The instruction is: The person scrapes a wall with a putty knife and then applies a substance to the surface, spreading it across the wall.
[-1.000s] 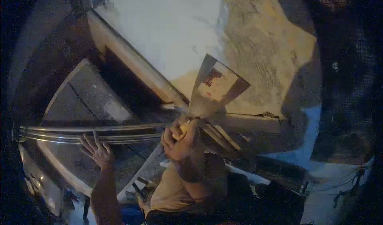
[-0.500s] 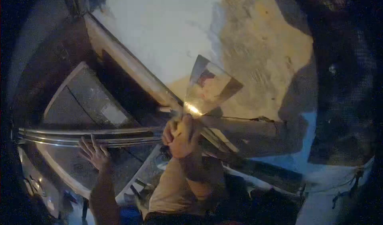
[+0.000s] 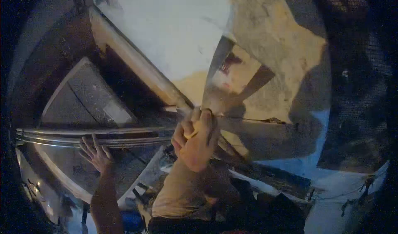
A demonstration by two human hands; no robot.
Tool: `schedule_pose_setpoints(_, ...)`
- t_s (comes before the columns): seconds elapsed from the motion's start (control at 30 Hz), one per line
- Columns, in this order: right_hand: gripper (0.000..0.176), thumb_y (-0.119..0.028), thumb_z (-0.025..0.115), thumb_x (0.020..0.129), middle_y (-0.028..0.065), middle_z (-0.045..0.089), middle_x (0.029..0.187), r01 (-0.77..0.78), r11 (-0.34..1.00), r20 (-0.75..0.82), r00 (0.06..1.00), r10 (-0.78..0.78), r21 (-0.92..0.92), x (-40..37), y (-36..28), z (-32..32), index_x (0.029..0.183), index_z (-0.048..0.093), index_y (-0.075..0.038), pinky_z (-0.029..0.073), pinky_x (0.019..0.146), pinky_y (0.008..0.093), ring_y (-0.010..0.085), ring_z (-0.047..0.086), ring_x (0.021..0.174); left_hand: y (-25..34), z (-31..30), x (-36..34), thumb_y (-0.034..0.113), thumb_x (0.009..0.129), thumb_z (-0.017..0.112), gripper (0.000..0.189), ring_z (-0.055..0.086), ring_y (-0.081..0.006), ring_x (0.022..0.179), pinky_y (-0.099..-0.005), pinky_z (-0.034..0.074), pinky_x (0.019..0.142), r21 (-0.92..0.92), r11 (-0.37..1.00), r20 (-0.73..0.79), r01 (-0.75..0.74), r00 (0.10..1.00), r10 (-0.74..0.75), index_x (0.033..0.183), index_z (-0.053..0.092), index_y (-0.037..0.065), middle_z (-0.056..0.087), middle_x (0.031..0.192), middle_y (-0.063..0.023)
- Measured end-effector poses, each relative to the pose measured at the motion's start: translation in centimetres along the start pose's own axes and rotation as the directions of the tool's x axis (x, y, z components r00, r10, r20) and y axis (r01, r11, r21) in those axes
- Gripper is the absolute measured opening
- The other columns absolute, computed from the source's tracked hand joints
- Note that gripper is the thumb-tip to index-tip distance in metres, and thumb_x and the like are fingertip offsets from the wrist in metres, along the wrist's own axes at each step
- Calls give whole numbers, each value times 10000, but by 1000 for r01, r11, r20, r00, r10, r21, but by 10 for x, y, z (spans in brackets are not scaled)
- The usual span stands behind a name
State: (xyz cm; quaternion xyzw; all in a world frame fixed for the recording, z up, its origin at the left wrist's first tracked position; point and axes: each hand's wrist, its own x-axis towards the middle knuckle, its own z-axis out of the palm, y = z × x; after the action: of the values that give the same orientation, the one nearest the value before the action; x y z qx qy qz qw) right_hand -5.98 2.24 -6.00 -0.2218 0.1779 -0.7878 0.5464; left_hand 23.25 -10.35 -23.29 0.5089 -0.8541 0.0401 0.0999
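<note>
My right hand (image 3: 197,140) is closed round the yellowish handle of a wide putty knife (image 3: 238,74). Its shiny, fan-shaped blade spreads up and to the right from my fist, with dark and reddish reflections on it. Behind the blade, in this view, lies a surface part smooth white (image 3: 166,35), part rough tan (image 3: 273,47). To the left, my left hand (image 3: 97,155) has its fingers spread, the tips at a set of shiny metal rails (image 3: 54,138). My forearm reaches up to it from the bottom edge.
A long pale beam (image 3: 137,59) runs diagonally from upper left toward my right hand. Beside it is a grey panel (image 3: 89,97) with a dark line across. A dark mesh-like area (image 3: 356,80) fills the right side, with a bluish patch (image 3: 286,165) below.
My right hand has shifted slightly right and up, carrying the putty knife; its blade now sits farther right and the bright glint on it is gone. My left hand stays almost in place.
</note>
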Motion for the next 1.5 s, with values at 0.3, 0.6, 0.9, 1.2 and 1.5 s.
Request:
schedule_pose_setpoints(0.3, 399, -484, 409, 959, 67, 557, 857, 58, 998, -135, 989, -61, -28, -7, -7, 41, 1182, 497, -166, 442, 480, 467, 289, 524, 568, 5, -18, 4, 447, 986, 195, 564, 80, -360, 1449, -575, 21, 1145, -21, 1000, 28, -12, 1000, 13, 1477, 308, 194, 160, 1565, -134)
schedule_pose_setpoints(0.6, 432, -551, 406, 931, 39, 625, 911, 79, 995, -186, 980, -68, 53, -4, -1, 45, 1085, 527, -167, 431, 526, 466, 282, 536, 625, 5, -23, 7, 438, 984, 199, 555, 87, -361, 1449, -585, 17, 1141, -35, 999, 32, 13, 999, -12, 1469, 330, 204, 161, 1566, -129)
schedule_pose_setpoints(0.9, 365, -489, 414, 951, 68, 595, 837, 73, 996, -21, 997, -72, 47, 11, -3, 30, 1078, 522, -164, 436, 515, 474, 303, 542, 596, 8, -24, 10, 387, 991, 252, 524, 101, -353, 1452, -584, 63, 1132, -56, 998, -85, -26, 996, 22, 1486, 298, 223, 171, 1570, -114)
schedule_pose_setpoints(1.2, 462, -538, 432, 936, 46, 480, 599, 134, 978, -672, 710, -208, -160, 29, -2, 93, 796, 483, -101, 367, 336, 397, 232, 465, 407, 7, -29, 14, 470, 989, 170, 580, 94, -355, 1448, -578, 42, 1147, -52, 998, -19, -21, 1000, 20, 1459, 346, 180, 164, 1561, -140)
schedule_pose_setpoints(1.5, 451, -580, 399, 921, 28, 533, 771, 87, 954, -338, 923, -186, -287, 5, -6, 33, 997, 539, -158, 412, 458, 432, 263, 512, 592, 9, -28, 14, 450, 992, 182, 558, 105, -354, 1447, -598, 52, 1137, -44, 999, -39, -7, 999, 5, 1468, 323, 196, 164, 1563, -132)
